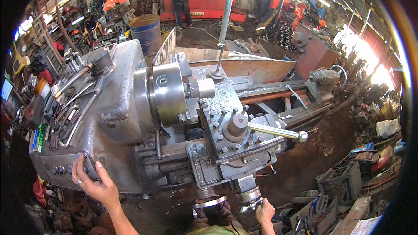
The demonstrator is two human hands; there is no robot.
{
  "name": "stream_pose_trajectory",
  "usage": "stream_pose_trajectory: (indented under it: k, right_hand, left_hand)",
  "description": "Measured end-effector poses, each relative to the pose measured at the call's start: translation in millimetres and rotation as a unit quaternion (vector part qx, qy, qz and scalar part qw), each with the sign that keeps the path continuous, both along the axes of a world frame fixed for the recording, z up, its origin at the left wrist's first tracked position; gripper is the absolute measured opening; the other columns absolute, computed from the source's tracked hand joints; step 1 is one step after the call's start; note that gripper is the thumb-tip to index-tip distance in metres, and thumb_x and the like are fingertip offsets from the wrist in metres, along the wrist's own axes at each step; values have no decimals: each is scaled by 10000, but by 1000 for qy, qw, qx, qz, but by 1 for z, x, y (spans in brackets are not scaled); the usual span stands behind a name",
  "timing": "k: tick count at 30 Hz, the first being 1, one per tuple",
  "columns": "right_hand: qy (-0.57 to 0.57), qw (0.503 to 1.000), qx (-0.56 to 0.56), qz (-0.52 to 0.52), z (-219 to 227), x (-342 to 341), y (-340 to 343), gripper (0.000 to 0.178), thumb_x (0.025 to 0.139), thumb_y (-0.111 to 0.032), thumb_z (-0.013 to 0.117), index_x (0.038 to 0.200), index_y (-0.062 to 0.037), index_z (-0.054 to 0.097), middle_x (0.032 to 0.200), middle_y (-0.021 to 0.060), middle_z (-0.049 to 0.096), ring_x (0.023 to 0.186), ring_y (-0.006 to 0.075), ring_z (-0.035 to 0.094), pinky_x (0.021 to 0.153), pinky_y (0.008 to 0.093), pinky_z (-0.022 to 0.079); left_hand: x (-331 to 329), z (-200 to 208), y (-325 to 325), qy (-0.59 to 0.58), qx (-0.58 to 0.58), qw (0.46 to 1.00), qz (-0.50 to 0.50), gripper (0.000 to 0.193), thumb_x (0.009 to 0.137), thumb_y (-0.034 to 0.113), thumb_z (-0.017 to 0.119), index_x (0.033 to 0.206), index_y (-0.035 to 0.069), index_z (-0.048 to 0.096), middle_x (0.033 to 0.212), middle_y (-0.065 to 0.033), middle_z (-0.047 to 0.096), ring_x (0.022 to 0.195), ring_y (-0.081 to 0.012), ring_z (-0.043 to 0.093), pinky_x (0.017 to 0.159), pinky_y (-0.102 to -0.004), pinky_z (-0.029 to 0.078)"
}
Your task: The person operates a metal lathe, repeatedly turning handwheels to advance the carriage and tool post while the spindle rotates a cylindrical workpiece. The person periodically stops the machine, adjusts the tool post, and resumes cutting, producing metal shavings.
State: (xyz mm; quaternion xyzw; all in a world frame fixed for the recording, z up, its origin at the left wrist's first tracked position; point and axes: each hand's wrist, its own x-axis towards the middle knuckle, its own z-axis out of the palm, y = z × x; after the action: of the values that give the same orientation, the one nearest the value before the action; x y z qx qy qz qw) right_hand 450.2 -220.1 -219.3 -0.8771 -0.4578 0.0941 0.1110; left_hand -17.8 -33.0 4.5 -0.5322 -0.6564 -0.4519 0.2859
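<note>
A large grey metal lathe fills the middle, its headstock (pixel 117 104) on the left. My left hand (pixel 93 185), with a ring on one finger, lies at the headstock's lower front. Its thumb and fingers straddle the corner of a dark control box (pixel 90 167), beside small knobs. My right hand (pixel 264 212) is closed round the handle of a small crank (pixel 251 206) below the tool carriage. The chuck (pixel 167 93) grips a shiny round metal workpiece (pixel 206 88). Right of it stands the tool post (pixel 235 127), with a long clamping lever (pixel 278 132).
Hex keys and wrenches (pixel 80 119) lie on the headstock. Metal chips (pixel 224 98) cover the carriage. The tailstock (pixel 324 77) sits at the far right end of the bed. A blue drum (pixel 146 35) and a person (pixel 179 0) are behind. Scrap (pixel 342 185) crowds the lower right.
</note>
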Motion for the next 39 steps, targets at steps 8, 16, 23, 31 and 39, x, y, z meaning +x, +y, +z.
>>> stream_pose_trajectory:
  k: [8,16,23,31,39]
  right_hand:
    - [407,902,-142,11,39,-45,-7,287,824,-202,683,997,27,677,784,189,695,710,292,662,695,429,515]
    - [446,888,-114,-12,100,14,11,298,821,-207,696,957,51,635,689,104,613,624,174,578,607,365,479]
    - [368,916,-68,148,93,26,22,507,781,-249,679,1192,38,605,1018,239,690,954,314,665,847,394,505]
    - [497,843,-120,169,59,42,24,412,838,-122,629,1218,32,585,1013,84,711,929,150,653,862,305,505]
    - [511,829,-125,191,59,48,27,484,810,-171,660,1240,32,570,846,95,667,748,147,588,683,308,474]
  left_hand:
    - [2,-1,-1,-13,12,1000,-1,367,912,125,624,1246,-20,576,1245,-193,545,1206,-346,481,1018,-490,382]
    - [1,1,-6,-2,11,1000,-16,360,912,125,625,1240,-14,579,1257,-187,545,1182,-348,502,1014,-492,395]
    - [88,-44,-64,-251,-5,946,-205,311,912,46,593,1208,-49,576,1226,-144,572,1170,-255,529,1041,-399,391]
    - [257,-182,-120,-559,-546,488,-389,621,935,343,656,1402,-21,469,1246,-132,608,1149,-194,566,934,-354,466]
    - [302,-218,-130,-692,-515,333,-379,676,927,391,662,1455,85,371,1319,-81,563,1194,-205,529,927,-387,453]
